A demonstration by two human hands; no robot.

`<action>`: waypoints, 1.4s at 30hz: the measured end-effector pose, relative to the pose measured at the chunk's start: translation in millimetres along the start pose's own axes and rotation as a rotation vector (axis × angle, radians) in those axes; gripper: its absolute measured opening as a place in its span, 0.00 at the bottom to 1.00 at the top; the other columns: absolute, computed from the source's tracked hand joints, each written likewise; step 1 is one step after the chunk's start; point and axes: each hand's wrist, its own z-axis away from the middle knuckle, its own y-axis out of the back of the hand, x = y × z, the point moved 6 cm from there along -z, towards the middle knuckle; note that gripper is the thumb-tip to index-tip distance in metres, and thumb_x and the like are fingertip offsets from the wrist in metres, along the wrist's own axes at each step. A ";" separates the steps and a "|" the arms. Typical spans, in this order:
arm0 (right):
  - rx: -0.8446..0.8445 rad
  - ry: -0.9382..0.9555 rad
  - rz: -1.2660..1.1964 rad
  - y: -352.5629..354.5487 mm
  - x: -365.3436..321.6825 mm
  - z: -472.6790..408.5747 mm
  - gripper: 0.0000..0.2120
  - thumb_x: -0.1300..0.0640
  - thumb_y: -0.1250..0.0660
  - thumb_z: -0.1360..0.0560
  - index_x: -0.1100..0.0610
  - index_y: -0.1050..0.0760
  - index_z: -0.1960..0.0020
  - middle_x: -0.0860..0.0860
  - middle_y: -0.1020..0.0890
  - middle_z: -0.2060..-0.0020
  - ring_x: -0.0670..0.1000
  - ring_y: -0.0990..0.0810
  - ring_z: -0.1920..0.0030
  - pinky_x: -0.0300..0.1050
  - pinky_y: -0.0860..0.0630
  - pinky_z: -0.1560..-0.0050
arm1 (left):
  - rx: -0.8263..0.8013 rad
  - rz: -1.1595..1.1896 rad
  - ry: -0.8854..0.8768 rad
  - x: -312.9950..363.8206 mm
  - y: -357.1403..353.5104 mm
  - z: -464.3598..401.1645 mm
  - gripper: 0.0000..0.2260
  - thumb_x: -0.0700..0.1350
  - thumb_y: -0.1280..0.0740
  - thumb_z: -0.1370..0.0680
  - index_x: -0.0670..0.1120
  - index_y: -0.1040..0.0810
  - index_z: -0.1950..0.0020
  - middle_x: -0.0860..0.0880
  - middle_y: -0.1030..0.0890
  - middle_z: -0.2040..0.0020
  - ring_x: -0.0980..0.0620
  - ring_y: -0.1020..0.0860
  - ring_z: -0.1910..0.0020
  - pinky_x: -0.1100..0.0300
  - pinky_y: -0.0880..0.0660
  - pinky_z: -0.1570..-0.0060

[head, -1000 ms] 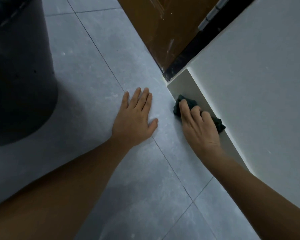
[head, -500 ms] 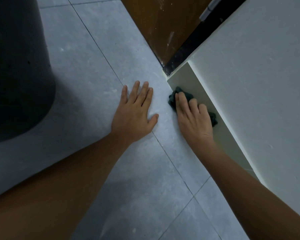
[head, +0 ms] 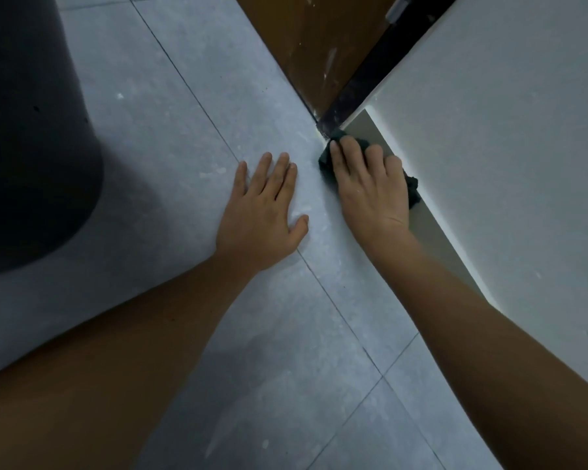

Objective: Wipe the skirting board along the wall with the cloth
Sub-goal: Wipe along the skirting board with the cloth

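While the left hand lies flat on the floor tiles, fingers straight and spread, holding nothing and propping the person up, the right hand presses a dark cloth against the skirting board. Its fingers are nearly straight, laid over the cloth and not curled round it; the cloth bunches out beyond the fingertips and past the little finger. Just ahead of the fingertips the board ends, at the dark door frame with the brown door beyond it. The white wall rises on the little-finger side. I judge this the far end of a wiping stroke. Next, I think, the hand must draw the cloth back along the board toward the wrist, keeping steady pressure so it does not slip onto the tiles.
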 end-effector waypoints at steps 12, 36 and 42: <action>-0.022 0.099 0.267 -19.4 21.4 60.3 0.28 0.60 0.46 0.28 0.54 0.34 0.27 0.48 0.26 0.40 0.54 0.37 0.53 0.44 0.34 0.58 | -0.010 -0.008 0.005 -1.1 -0.5 -0.7 0.34 0.60 0.50 0.23 0.41 0.42 0.24 0.42 0.41 0.23 0.42 0.44 0.24 0.41 0.49 0.27; 0.042 0.005 0.147 -3.9 17.8 32.5 0.31 0.60 0.50 0.29 0.56 0.39 0.25 0.49 0.31 0.36 0.50 0.27 0.49 0.42 0.31 0.55 | -0.006 -0.041 -0.024 -4.1 -0.8 -2.2 0.34 0.60 0.50 0.23 0.41 0.44 0.23 0.42 0.43 0.23 0.42 0.46 0.24 0.41 0.52 0.27; -0.038 0.172 0.208 -31.1 -0.1 54.9 0.29 0.59 0.55 0.26 0.56 0.41 0.24 0.51 0.38 0.30 0.53 0.32 0.44 0.44 0.34 0.49 | -0.021 -0.139 -0.036 5.2 -0.8 -2.0 0.32 0.57 0.55 0.23 0.39 0.45 0.23 0.40 0.45 0.22 0.42 0.49 0.23 0.44 0.57 0.27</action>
